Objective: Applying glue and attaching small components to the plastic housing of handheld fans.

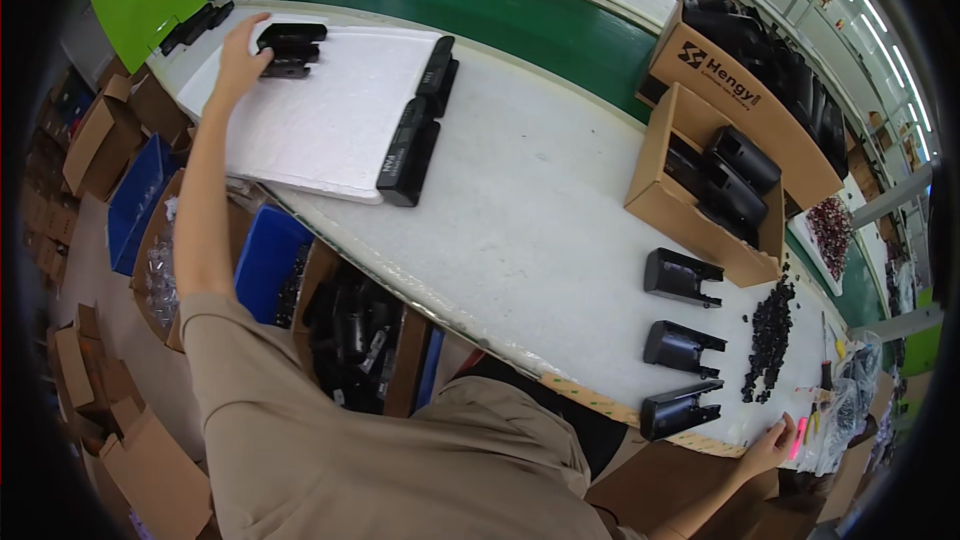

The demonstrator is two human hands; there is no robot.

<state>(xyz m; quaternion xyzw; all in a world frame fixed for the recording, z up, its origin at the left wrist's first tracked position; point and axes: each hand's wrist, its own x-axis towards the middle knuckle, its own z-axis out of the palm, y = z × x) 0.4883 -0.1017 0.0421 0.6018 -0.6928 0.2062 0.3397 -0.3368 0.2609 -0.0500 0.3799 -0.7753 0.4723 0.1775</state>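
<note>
My left hand (241, 68) reaches to the far left, its thumb and fingers around the left ends of several black plastic casings (292, 48) on a white foam board (310, 125). My right hand (768, 447) is at the table's near right edge with its fingers curled together; whatever is in them is too small to tell. Beside its fingertips lies a pink marker (798, 437). Three black open-ended casings stand in a column to its left: a far one (683, 277), a middle one (684, 348) and a near one (680, 410). A pile of small black parts (770, 340) lies alongside them.
Black battery-like blocks (408, 152) line the foam board's right edge. An open cardboard box (650, 185) of black casings stands at the right, before a larger filled carton (690, 65). Blue bins (268, 255) and cartons sit below the left edge. Clear plastic bags (850, 400) lie far right.
</note>
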